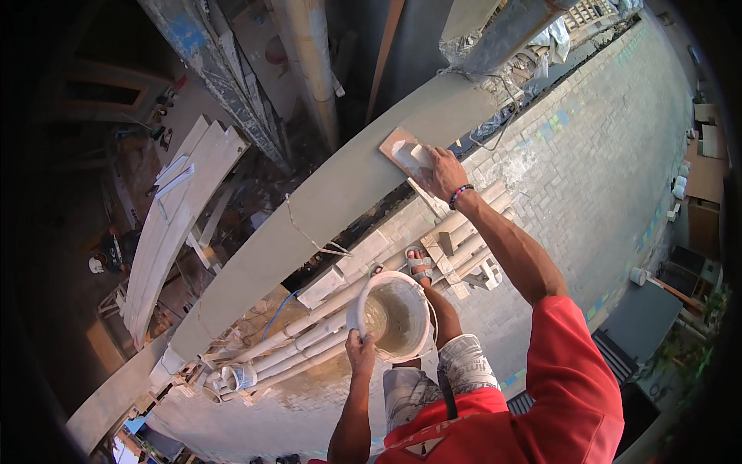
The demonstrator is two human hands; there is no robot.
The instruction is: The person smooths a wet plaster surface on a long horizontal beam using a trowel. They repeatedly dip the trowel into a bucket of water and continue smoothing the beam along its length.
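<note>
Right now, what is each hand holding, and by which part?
The left hand grips the white bucket by its near rim. The right hand holds a flat float by its handle, pressed on the grey ledge.

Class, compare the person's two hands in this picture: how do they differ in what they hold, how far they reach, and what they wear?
The right hand presses a flat float against the grey plastered ledge; the left hand grips the rim of a white bucket. The right arm stretches far out; the left hand stays close to the body. Only the right wrist wears a beaded band. Both are bare.
</note>
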